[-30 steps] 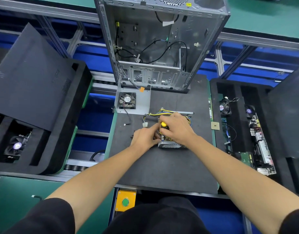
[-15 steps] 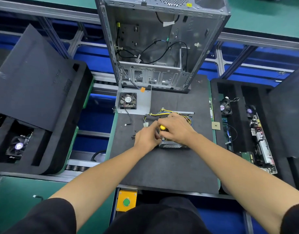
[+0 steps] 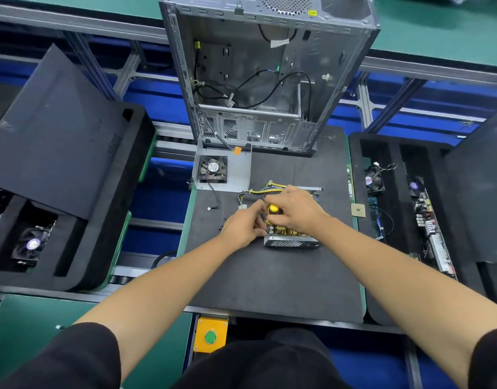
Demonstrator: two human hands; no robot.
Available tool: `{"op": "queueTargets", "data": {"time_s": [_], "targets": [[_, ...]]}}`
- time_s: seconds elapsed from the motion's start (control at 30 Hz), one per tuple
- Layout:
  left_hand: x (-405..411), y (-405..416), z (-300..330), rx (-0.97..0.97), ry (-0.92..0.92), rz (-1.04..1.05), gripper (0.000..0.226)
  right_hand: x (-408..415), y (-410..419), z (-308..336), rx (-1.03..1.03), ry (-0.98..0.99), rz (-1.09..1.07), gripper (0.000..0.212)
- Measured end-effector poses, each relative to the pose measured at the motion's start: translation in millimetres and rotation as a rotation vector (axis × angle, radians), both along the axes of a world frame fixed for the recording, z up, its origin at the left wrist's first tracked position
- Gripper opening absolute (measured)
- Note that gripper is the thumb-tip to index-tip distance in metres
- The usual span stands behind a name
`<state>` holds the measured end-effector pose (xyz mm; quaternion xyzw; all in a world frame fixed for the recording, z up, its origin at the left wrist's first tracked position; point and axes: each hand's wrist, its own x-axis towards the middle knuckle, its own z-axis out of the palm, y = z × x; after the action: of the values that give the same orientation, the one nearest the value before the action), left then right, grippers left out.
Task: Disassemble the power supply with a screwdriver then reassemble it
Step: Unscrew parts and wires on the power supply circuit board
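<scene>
I see the power supply [image 3: 290,238] lying open on the black mat [image 3: 269,276], right of the mat's middle and nearer its right edge than its left. Its perforated metal side faces me; the circuit board inside shows just below the hands. A bundle of yellow and black wires [image 3: 258,190] runs out of its far side toward the mat's back edge, ending in a white connector.

My right hand [image 3: 296,213] is over the top of the unit, fingers curled round the yellow handle of the screwdriver [image 3: 273,209], which stands roughly upright; the tip is hidden by the hands, so I cannot tell what it sits on. My left hand [image 3: 243,227] is against the unit's left edge, fingertips drawn together and pinching at something small by the shaft, possibly a screw, too small to tell.

Near the mat's back left corner lies a grey cover plate [image 3: 236,171] with a fan [image 3: 213,169] mounted in it, its lead trailing onto the mat. An open computer case [image 3: 269,80] stands upright along the mat's back edge, loose black cables inside.

Left of the mat is a black foam tray [image 3: 123,206] carrying a dark side panel [image 3: 53,136] and another fan. Right of the mat a second foam tray [image 3: 396,220] holds a small fan and a circuit board [image 3: 432,231]. A yellow box with a green button [image 3: 210,336] sits below the mat's front edge.
</scene>
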<state>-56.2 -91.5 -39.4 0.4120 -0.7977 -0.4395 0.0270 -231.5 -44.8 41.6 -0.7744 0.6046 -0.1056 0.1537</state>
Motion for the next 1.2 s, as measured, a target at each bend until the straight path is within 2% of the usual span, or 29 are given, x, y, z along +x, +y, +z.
{"op": "queueTargets", "data": {"time_s": [0.13,0.23,0.37,0.5,0.63,0.77,0.87,1.0,1.13,1.2], "targets": [[4,-11,6,-0.037,0.134,-0.027,0.03,5,-3,8,-0.059,0.004,-0.007,0.015],[7,-18,15,-0.011,0.193,-0.095,0.031,8,-4,12,-0.079,0.082,0.009,0.019],[5,-17,19,0.032,0.188,-0.125,0.03,8,-2,14,-0.107,0.158,0.058,0.025],[3,-15,20,-0.088,0.156,-0.115,0.014,7,-3,15,-0.085,0.232,0.139,0.026],[4,-17,18,-0.15,0.094,-0.15,0.015,5,-6,23,-0.078,0.228,0.265,0.026],[8,-19,18,-0.15,0.094,-0.171,0.009,2,-10,32,-0.088,0.264,0.451,0.015],[9,-19,23,-0.128,0.12,-0.227,0.016,0,-13,32,-0.084,0.338,0.515,0.021],[7,-20,31,-0.046,0.172,-0.28,0.021,-1,-13,32,-0.104,0.342,0.545,0.015],[6,-24,40,-0.017,0.205,-0.25,0.041,-2,-13,32,-0.086,0.331,0.5,0.011],[5,-25,45,-0.062,0.22,-0.227,0.043,0,-14,31,-0.092,0.348,0.488,0.01]]}}
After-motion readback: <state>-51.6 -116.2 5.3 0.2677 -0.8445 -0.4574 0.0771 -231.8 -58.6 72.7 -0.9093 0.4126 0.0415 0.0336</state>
